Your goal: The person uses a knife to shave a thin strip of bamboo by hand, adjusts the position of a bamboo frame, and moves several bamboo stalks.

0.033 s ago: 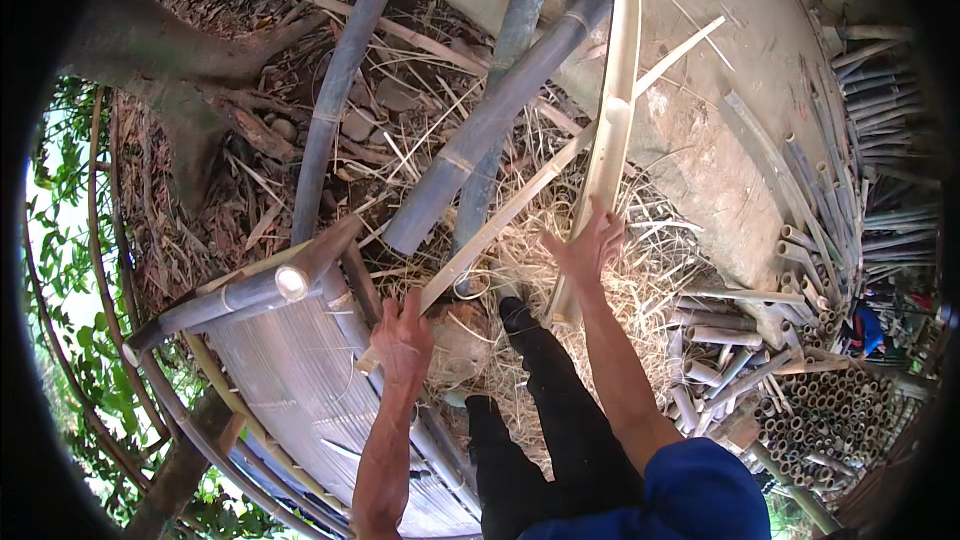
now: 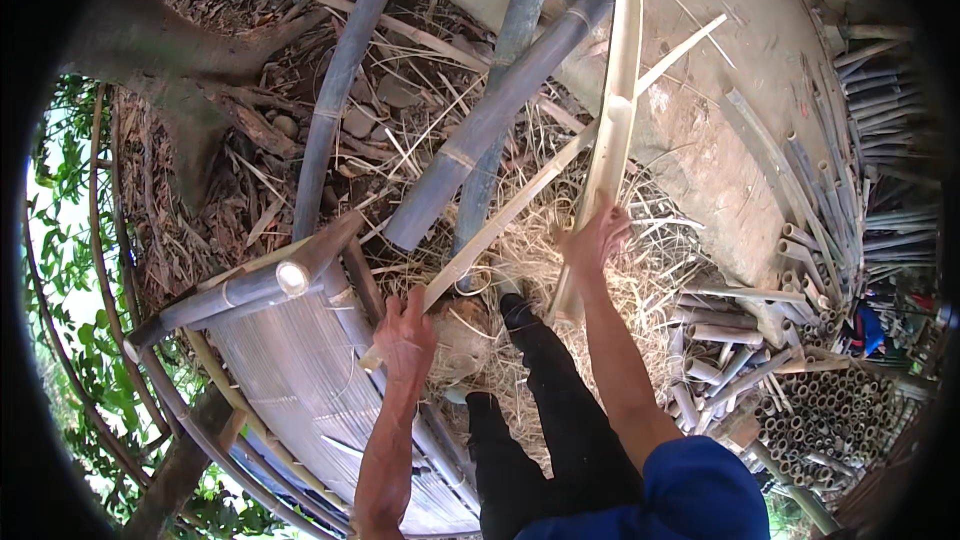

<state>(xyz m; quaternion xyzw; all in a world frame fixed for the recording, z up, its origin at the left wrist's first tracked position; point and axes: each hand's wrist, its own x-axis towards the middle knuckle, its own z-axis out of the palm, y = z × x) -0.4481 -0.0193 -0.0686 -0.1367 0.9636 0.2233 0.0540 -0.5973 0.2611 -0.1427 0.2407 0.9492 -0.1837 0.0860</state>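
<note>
My left hand (image 2: 405, 340) is closed around the lower end of a narrow, pale bamboo strip (image 2: 515, 208), beside the bamboo bench. The strip slants up to the right and passes behind a split bamboo pole (image 2: 612, 125). That half pole shows its hollow, cream-coloured inside, with joint ridges across it. Its lower end stops near my right leg. Over the lower part of the half pole lies my right hand (image 2: 597, 240), thumb and fingers spread and slightly blurred. Whether its fingertips press on the pole is hard to see.
A slatted bamboo bench (image 2: 290, 370) stands at left. Thick dark bamboo poles (image 2: 460, 155) cross ahead. Loose shavings (image 2: 640, 290) cover the ground about my feet. Cut bamboo pieces (image 2: 725, 335) and a stack of tubes (image 2: 820, 430) lie at right. A tree trunk (image 2: 150, 50) rises far left.
My right hand has shifted slightly to the right across the split pole. The left hand and the strip have barely moved.
</note>
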